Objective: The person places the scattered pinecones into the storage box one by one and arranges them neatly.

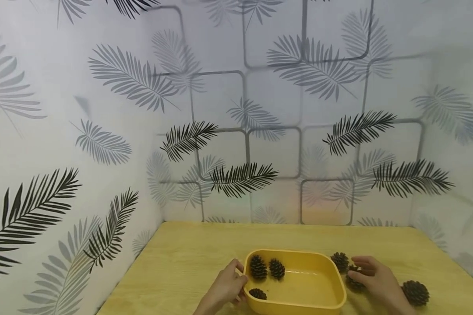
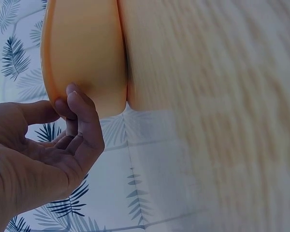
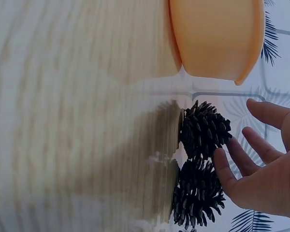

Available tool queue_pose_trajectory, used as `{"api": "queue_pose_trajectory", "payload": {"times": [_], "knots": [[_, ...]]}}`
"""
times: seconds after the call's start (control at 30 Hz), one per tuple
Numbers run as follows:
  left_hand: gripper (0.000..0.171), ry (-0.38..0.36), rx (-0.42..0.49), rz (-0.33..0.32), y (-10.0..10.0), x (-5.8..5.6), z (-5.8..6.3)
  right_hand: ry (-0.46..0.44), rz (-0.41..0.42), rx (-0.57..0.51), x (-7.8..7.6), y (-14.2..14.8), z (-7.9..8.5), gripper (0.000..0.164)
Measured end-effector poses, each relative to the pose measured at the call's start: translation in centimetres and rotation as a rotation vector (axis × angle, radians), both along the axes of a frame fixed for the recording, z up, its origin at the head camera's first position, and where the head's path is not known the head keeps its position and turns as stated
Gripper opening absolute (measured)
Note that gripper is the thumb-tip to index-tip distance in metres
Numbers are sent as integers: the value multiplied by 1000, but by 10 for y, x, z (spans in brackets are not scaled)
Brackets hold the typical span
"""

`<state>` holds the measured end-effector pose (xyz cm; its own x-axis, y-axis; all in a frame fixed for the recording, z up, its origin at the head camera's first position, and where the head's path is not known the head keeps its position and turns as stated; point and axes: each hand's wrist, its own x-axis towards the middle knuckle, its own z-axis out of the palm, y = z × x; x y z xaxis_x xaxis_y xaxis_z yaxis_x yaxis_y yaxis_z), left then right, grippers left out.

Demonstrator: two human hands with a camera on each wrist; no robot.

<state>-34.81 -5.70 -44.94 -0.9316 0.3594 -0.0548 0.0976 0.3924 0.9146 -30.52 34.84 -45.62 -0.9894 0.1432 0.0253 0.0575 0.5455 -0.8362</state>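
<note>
A yellow plastic basin [image 1: 309, 284] stands on the table, and my left hand [image 1: 226, 286] grips its left rim between thumb and fingers. Three brown pine cones lie inside: an upright-looking one [image 1: 258, 267], a smaller pine cone [image 1: 277, 268] beside it, and a pine cone [image 1: 258, 294] near the front wall. Right of the basin, my right hand [image 1: 378, 280] hovers with spread, slightly bent fingers over a pine cone [image 1: 354, 282], which it partly hides. In the right wrist view the fingertips come close to a pine cone [image 3: 205, 129]; whether they touch is unclear.
Another pine cone [image 1: 340, 261] sits by the basin's right wall, and one more pine cone [image 1: 415, 293] lies right of my right wrist. The wood-grain table [image 1: 189, 245] ends at a leaf-patterned covering [image 1: 276, 148] behind and on both sides.
</note>
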Motion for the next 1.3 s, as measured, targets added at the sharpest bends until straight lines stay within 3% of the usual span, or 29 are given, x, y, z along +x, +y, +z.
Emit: {"api": "queue_pose_trajectory", "payload": {"times": [0.3, 0.97, 1.3], "knots": [[15, 2, 13, 4, -3, 3, 1, -24, -22, -4, 0, -6, 0, 67], [15, 7, 30, 5, -2, 6, 6, 26, -67, 214, -6, -10, -6, 58], [13, -12, 40, 11, -2, 6, 4, 28, -55, 213, -8, -10, -12, 58]]}}
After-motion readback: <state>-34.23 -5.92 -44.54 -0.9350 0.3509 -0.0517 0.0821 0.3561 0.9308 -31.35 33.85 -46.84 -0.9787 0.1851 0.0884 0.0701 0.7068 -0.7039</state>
